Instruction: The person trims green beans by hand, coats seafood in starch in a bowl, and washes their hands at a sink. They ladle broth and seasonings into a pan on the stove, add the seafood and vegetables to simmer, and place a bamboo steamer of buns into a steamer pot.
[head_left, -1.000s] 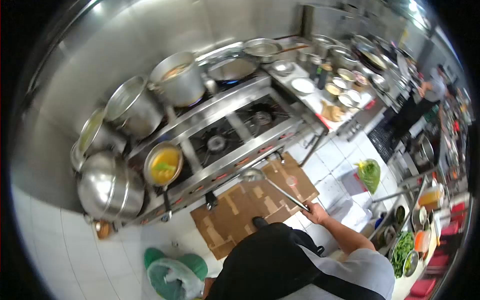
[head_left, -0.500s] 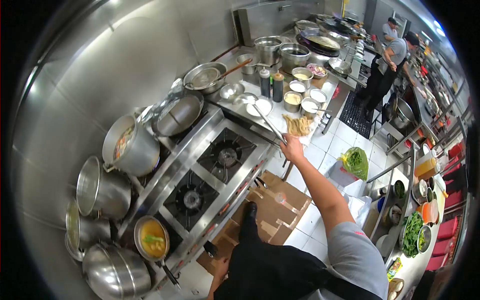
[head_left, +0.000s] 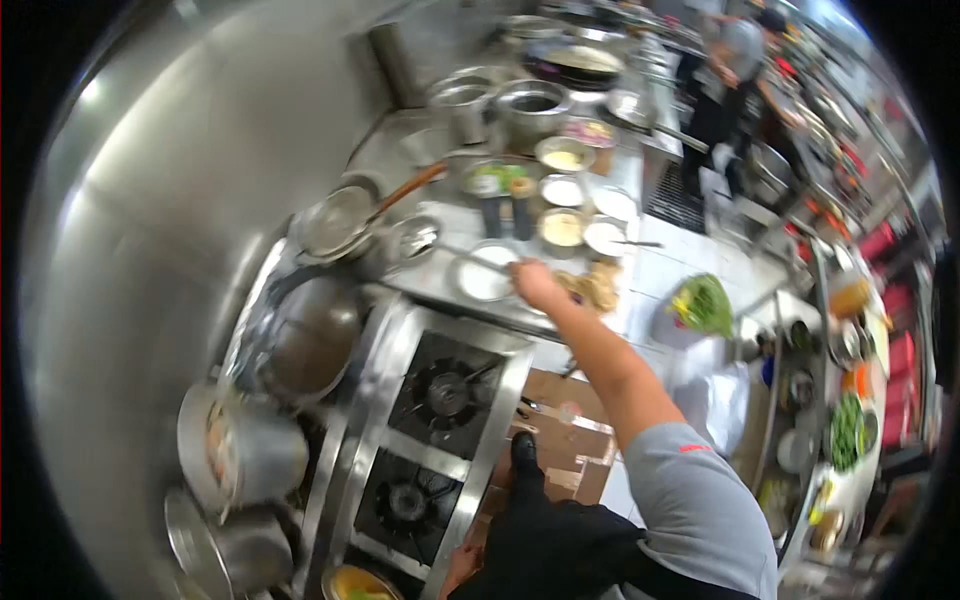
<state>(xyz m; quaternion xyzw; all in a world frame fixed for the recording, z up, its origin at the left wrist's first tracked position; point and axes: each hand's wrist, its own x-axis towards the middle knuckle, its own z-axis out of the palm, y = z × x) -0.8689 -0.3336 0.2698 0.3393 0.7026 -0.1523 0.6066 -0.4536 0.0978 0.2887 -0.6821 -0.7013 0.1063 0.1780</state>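
Note:
My right hand (head_left: 538,283) is closed around the handle of a metal ladle (head_left: 416,238). The ladle reaches left over the counter, its bowl close to the metal bowls there. Below its handle is a round container of white contents (head_left: 487,272). Pale, folded food pieces (head_left: 598,287) lie on the counter just right of my hand. My left hand (head_left: 464,566) hangs low by the stove's front edge; blur and the apron hide its fingers. Between the hands sits the stove (head_left: 432,450) with two bare burners.
Large pots (head_left: 275,460) stand along the left wall, near a wok (head_left: 310,335). A pan of yellow soup (head_left: 358,583) is at the bottom. Squeeze bottles (head_left: 522,210) stand behind the ladle. Cardboard (head_left: 560,405) covers the floor by a green-filled bin (head_left: 702,305). A co-worker (head_left: 735,70) stands farther back.
My view has shifted, and the picture is blurrier. My right hand has carried the ladle left across the counter, its bowl now beside the strainer and metal bowls. My left hand stays low.

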